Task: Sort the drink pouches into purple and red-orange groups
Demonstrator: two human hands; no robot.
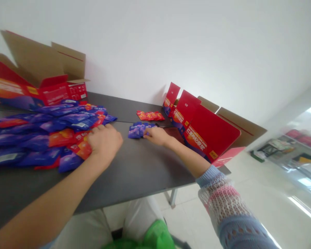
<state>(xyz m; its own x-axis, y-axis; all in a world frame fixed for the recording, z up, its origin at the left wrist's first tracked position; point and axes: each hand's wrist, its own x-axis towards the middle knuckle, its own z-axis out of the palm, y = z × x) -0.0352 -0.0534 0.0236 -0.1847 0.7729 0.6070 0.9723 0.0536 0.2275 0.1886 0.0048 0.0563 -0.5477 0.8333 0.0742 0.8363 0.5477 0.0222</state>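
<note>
A large heap of purple and orange-red sachets (59,119) covers the left part of the dark table. My left hand (105,140) is at the heap's right edge with its fingers curled, touching an orange-red sachet (84,148); what lies inside the fingers is hidden. Further right, a short overlapping row of purple sachets (136,130) lies flat. My right hand (157,135) pinches the right end of that row, its thumb and fingers on a purple sachet. Just behind, a similar row of orange-red sachets (150,116) is laid out.
An open red carton (54,93) with raised brown flaps stands behind the heap. At the right are open red boxes (197,128), close to my right forearm. The dark tabletop (134,166) ends near my legs. A white wall (134,45) rises behind the table.
</note>
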